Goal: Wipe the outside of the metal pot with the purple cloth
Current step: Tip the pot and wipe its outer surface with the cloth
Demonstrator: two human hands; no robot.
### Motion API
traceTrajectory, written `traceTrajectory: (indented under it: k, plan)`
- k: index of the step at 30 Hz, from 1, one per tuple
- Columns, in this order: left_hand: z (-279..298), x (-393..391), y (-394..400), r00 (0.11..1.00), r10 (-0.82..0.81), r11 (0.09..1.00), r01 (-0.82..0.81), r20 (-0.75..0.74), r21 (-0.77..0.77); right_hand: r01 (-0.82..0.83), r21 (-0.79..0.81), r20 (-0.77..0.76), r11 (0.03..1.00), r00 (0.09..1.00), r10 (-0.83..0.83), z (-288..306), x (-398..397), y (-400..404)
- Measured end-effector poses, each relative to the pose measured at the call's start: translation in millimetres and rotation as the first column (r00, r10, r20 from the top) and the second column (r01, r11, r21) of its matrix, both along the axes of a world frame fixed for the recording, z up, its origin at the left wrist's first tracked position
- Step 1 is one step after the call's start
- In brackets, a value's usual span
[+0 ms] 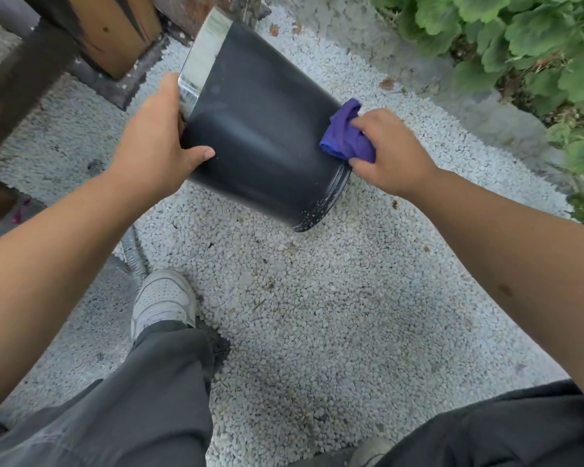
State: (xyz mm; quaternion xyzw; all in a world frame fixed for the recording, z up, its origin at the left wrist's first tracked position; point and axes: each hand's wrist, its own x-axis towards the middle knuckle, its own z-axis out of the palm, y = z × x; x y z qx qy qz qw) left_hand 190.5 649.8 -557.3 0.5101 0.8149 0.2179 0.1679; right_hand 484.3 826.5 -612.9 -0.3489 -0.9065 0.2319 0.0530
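Note:
A dark metal pot (260, 129) with a shiny silver rim band is held tilted on its side above white gravel, its base pointing lower right. My left hand (155, 143) grips it at the rim end, thumb across the dark wall. My right hand (390, 150) holds a bunched purple cloth (346, 136) pressed against the pot's wall near the base. White specks cling to the base edge.
White gravel ground (317, 315) lies below. My legs in dark trousers and a white shoe (164, 298) stand at the lower left. Green plants (526, 38) line the upper right. Wooden posts and boards (108, 32) stand at the upper left.

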Motion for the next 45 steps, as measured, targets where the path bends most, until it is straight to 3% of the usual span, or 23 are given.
traceTrajectory:
  k: [1,5,7,13,20,24,28,31,32,34,35,38,42,45]
  plan:
    - [0,-1,0,1.000,-0.001,1.000,0.001,-0.001,0.004,-0.009,-0.013,0.024,1.000,1.000,0.009,-2,1,-4]
    - [0,-1,0,1.000,-0.010,1.000,0.010,-0.003,0.001,0.266,-0.163,0.017,0.950,0.964,-0.267,-6,0,-9]
    - [0,0,0,1.000,-0.005,1.000,0.005,-0.013,-0.005,0.316,-0.182,-0.022,0.931,0.945,-0.325,-4,-4,-7]
    - [1,4,1,1.000,-0.006,1.000,0.006,-0.022,-0.004,0.416,-0.434,-0.141,0.799,0.845,-0.516,-20,-17,-32]
    - [2,5,4,1.000,0.005,1.000,-0.006,-0.023,-0.025,0.507,-0.516,-0.286,0.690,0.658,-0.697,-37,-35,-78]
    - [5,8,6,0.999,0.003,0.999,-0.005,-0.035,-0.038,0.610,-0.591,-0.254,0.528,0.481,-0.839,-29,-49,-96]
    - [5,7,8,0.999,0.005,0.998,-0.008,-0.043,-0.059,0.592,-0.652,-0.268,0.474,0.405,-0.874,-32,-51,-121]
    - [5,5,7,0.999,-0.005,0.999,0.003,-0.044,-0.042,0.575,-0.755,-0.198,0.314,0.258,-0.946,-28,-51,-112]
    - [4,4,4,1.000,0.001,1.000,0.000,0.027,-0.026,0.616,-0.728,-0.183,0.301,0.248,-0.951,-26,-52,-106]
    - [5,2,-4,0.952,0.048,0.998,-0.061,0.303,0.033,0.715,-0.608,-0.211,0.346,0.274,-0.938,-27,-50,-98]
    - [5,0,-9,0.936,0.063,0.995,-0.084,0.346,0.046,0.731,-0.582,-0.225,0.355,0.275,-0.935,-31,-48,-96]
    - [1,-11,-24,0.995,0.001,0.994,0.011,0.103,-0.112,0.691,-0.646,-0.184,0.325,0.273,-0.944,-38,-45,-99]
    - [0,-10,-28,0.998,-0.034,0.978,0.043,0.043,-0.204,0.606,-0.765,-0.040,0.216,0.290,-0.956,-33,-46,-90]
    - [13,-2,-18,0.999,-0.032,0.977,0.039,0.034,-0.210,0.598,-0.772,-0.028,0.215,0.307,-0.951,-26,-40,-73]
